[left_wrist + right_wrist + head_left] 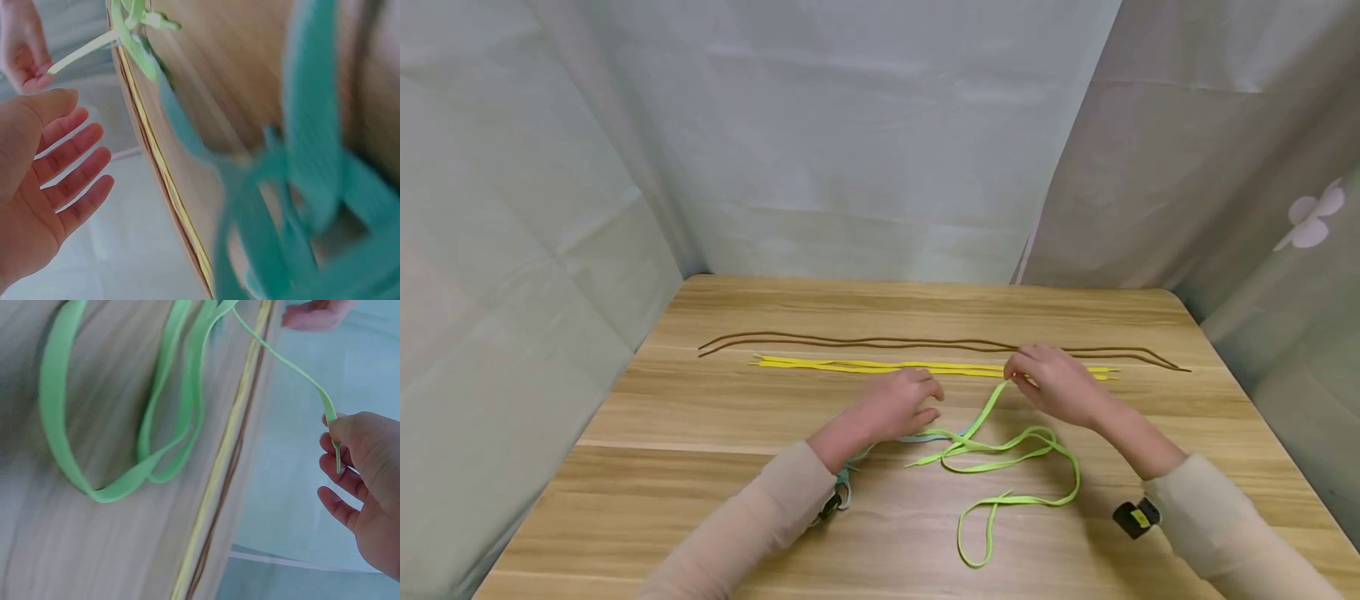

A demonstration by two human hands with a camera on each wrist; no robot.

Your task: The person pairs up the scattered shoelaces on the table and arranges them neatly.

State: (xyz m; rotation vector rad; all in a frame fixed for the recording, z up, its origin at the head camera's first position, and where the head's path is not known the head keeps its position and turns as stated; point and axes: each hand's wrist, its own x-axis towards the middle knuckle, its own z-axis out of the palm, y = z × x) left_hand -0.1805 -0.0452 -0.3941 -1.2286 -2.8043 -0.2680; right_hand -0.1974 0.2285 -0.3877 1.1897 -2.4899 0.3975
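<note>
My right hand (1054, 385) pinches one end of a flat lime-green shoelace (187, 394) between thumb and forefinger, its tip poking out below them in the right wrist view. From there the lace slopes down to loose loops on the table. My left hand (895, 404) hovers to the left of it, fingers apart and relaxed, holding nothing. A teal shoelace (312, 119) lies tangled below the left forearm, large and blurred in the left wrist view. It runs up to meet the green one; how they cross there is hard to make out.
Two yellow shoelaces (850, 366) stretch side by side across the wooden table (700, 500), just beyond my hands. Behind them lie two thin brown laces (820, 339), also lengthwise. Pale curtains (865, 150) hang around the table's back and sides.
</note>
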